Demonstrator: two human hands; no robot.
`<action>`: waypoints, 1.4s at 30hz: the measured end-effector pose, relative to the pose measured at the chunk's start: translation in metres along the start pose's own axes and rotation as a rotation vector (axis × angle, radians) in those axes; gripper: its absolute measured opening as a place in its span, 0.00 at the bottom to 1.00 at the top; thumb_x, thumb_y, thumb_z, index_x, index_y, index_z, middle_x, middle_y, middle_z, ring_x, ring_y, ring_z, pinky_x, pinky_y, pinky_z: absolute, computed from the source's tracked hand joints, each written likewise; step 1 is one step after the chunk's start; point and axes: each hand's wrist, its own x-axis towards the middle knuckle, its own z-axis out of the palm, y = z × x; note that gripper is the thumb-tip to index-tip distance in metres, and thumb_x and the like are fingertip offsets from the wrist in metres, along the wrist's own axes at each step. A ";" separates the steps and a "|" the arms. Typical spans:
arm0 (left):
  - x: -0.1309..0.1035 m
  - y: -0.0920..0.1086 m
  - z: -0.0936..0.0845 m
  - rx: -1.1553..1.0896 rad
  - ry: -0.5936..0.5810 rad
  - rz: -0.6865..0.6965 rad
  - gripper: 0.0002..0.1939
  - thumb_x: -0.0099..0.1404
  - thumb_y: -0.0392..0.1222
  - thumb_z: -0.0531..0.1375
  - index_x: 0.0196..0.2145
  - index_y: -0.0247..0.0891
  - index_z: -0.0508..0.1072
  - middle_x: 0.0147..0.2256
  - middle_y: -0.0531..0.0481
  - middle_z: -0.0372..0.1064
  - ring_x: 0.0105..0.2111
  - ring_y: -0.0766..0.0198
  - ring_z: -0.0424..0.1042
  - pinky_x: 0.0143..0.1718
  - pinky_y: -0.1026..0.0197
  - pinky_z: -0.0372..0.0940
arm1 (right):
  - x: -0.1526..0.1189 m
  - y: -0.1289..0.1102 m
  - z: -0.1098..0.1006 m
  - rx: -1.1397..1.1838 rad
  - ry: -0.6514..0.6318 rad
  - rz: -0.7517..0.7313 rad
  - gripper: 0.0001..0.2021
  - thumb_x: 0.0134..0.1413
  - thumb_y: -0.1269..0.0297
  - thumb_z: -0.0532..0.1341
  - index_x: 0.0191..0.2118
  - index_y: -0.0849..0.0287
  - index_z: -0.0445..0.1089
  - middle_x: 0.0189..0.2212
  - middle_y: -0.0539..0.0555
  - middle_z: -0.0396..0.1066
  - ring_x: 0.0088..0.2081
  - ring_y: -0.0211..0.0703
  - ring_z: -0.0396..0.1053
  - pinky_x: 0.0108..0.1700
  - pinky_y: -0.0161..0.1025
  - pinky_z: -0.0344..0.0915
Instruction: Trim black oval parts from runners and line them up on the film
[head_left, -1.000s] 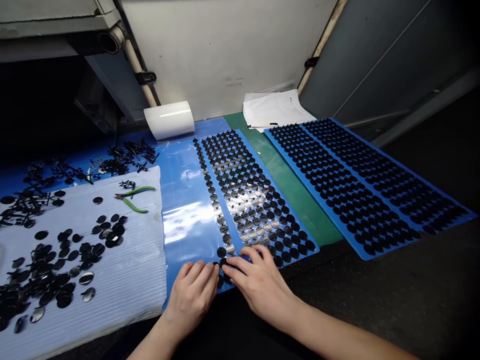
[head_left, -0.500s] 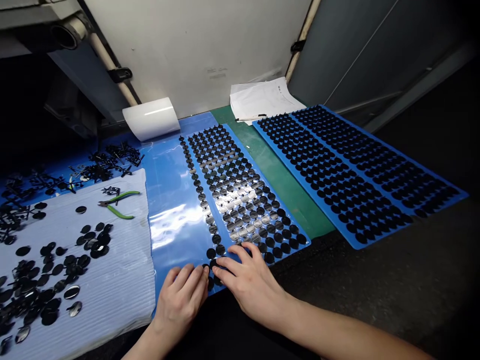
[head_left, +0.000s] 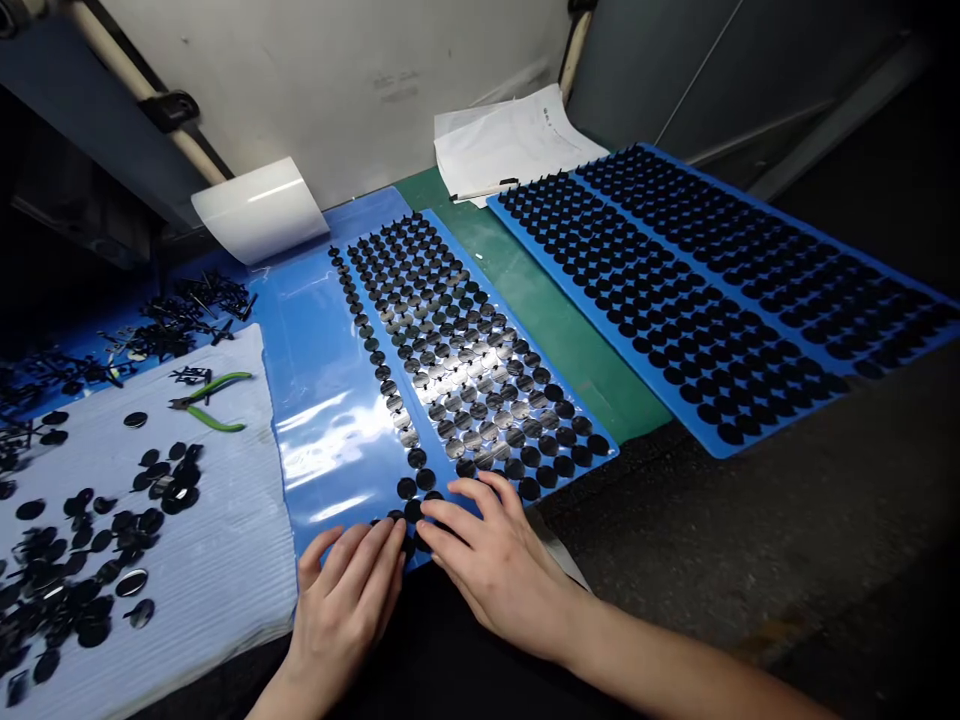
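Observation:
My left hand (head_left: 346,590) is at the front edge of a blue sheet (head_left: 315,350) with a glossy clear film on it. Its fingers are pressed together, the fingertips on a small round black disc (head_left: 395,516); the thumb is hidden. Beside it, my right hand (head_left: 495,565) rests with its fingers apart, fingertips against the discs at the near end of a narrow column. Black discs (head_left: 416,458) stand in neat rows on this sheet, several with short stems at the far end. What lies under the right palm is hidden.
On a pale ribbed mat (head_left: 217,530) at left lie loose black discs (head_left: 82,600) and green-handled cutters (head_left: 214,400). Black plastic scraps (head_left: 180,310) are piled behind. A second blue sheet (head_left: 679,410) full of discs is at right, past a green mat (head_left: 570,360). Papers (head_left: 510,145) lie behind.
The camera view has shifted, so the sheets and mat appear further left and higher. Both hands stay close together at the near end of the disc column.

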 end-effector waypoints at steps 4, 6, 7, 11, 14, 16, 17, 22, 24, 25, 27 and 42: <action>-0.003 0.001 0.001 0.015 -0.015 0.033 0.13 0.55 0.30 0.59 0.40 0.34 0.71 0.36 0.46 0.74 0.34 0.59 0.70 0.42 0.52 0.55 | -0.002 0.000 0.005 0.009 -0.022 -0.009 0.14 0.56 0.72 0.51 0.49 0.58 0.62 0.48 0.49 0.65 0.49 0.49 0.54 0.53 0.53 0.45; -0.002 0.001 0.001 0.008 -0.035 0.048 0.13 0.56 0.30 0.58 0.41 0.32 0.70 0.37 0.44 0.74 0.34 0.58 0.70 0.42 0.51 0.55 | -0.002 0.001 0.006 0.006 -0.035 -0.001 0.16 0.55 0.73 0.51 0.49 0.58 0.61 0.48 0.50 0.65 0.50 0.50 0.53 0.54 0.54 0.45; -0.002 0.001 0.002 0.006 -0.043 0.053 0.13 0.56 0.29 0.57 0.41 0.31 0.70 0.37 0.44 0.74 0.34 0.58 0.70 0.42 0.51 0.55 | -0.003 0.001 0.007 0.005 -0.043 0.003 0.16 0.55 0.74 0.52 0.49 0.57 0.61 0.47 0.50 0.65 0.50 0.50 0.53 0.54 0.54 0.45; -0.001 0.000 0.004 0.002 -0.050 0.087 0.13 0.56 0.28 0.56 0.40 0.30 0.70 0.36 0.44 0.74 0.35 0.58 0.69 0.43 0.50 0.55 | -0.002 0.001 0.004 -0.008 -0.061 0.003 0.17 0.54 0.75 0.52 0.50 0.57 0.61 0.47 0.51 0.66 0.50 0.50 0.54 0.53 0.54 0.47; 0.001 0.003 0.005 -0.034 -0.047 0.058 0.12 0.55 0.28 0.56 0.39 0.31 0.70 0.35 0.44 0.74 0.35 0.57 0.69 0.43 0.50 0.55 | 0.000 -0.001 0.001 -0.030 -0.065 -0.010 0.17 0.53 0.74 0.53 0.49 0.56 0.62 0.47 0.51 0.66 0.49 0.48 0.55 0.53 0.53 0.48; 0.004 0.007 0.003 -0.077 -0.055 -0.006 0.12 0.56 0.28 0.55 0.39 0.32 0.70 0.35 0.45 0.73 0.35 0.58 0.69 0.44 0.50 0.55 | 0.001 -0.001 -0.001 -0.043 -0.074 -0.032 0.17 0.53 0.74 0.53 0.49 0.56 0.62 0.47 0.51 0.66 0.49 0.49 0.56 0.52 0.53 0.50; 0.005 0.009 0.001 -0.093 -0.062 -0.038 0.12 0.56 0.29 0.55 0.39 0.33 0.70 0.35 0.46 0.73 0.35 0.59 0.69 0.45 0.50 0.55 | 0.002 -0.001 -0.002 -0.048 -0.079 -0.046 0.17 0.53 0.74 0.53 0.49 0.56 0.62 0.47 0.51 0.66 0.49 0.49 0.56 0.51 0.53 0.51; -0.010 -0.012 -0.023 -0.021 -0.026 -0.251 0.12 0.58 0.32 0.54 0.40 0.40 0.68 0.36 0.52 0.71 0.36 0.66 0.67 0.43 0.59 0.60 | 0.005 0.008 0.000 -0.050 -0.056 -0.122 0.17 0.53 0.67 0.54 0.50 0.55 0.61 0.47 0.52 0.64 0.49 0.49 0.57 0.48 0.50 0.57; -0.033 -0.037 -0.037 0.075 0.062 -0.453 0.11 0.59 0.32 0.53 0.41 0.39 0.67 0.35 0.48 0.69 0.37 0.63 0.66 0.40 0.59 0.62 | 0.009 0.012 0.003 -0.028 -0.049 -0.132 0.18 0.52 0.64 0.55 0.50 0.56 0.60 0.47 0.53 0.64 0.50 0.50 0.56 0.48 0.48 0.58; -0.047 -0.050 -0.043 0.134 0.113 -0.573 0.11 0.59 0.33 0.53 0.40 0.37 0.66 0.35 0.46 0.68 0.37 0.61 0.66 0.38 0.58 0.63 | 0.012 0.012 0.003 -0.013 -0.042 -0.137 0.17 0.52 0.63 0.55 0.49 0.56 0.61 0.47 0.53 0.64 0.50 0.50 0.56 0.48 0.47 0.58; -0.078 -0.078 -0.053 0.247 0.199 -0.805 0.10 0.59 0.37 0.54 0.40 0.35 0.66 0.33 0.43 0.66 0.35 0.57 0.65 0.34 0.54 0.63 | 0.023 0.008 0.004 0.021 -0.034 -0.145 0.16 0.52 0.63 0.55 0.48 0.57 0.61 0.45 0.53 0.65 0.50 0.50 0.56 0.48 0.46 0.58; -0.115 -0.101 -0.053 0.118 0.288 -0.838 0.08 0.58 0.38 0.55 0.36 0.37 0.70 0.33 0.47 0.66 0.34 0.61 0.67 0.40 0.59 0.61 | 0.091 -0.075 0.002 0.404 -0.011 0.259 0.08 0.56 0.64 0.52 0.39 0.54 0.66 0.33 0.50 0.70 0.31 0.38 0.68 0.33 0.33 0.66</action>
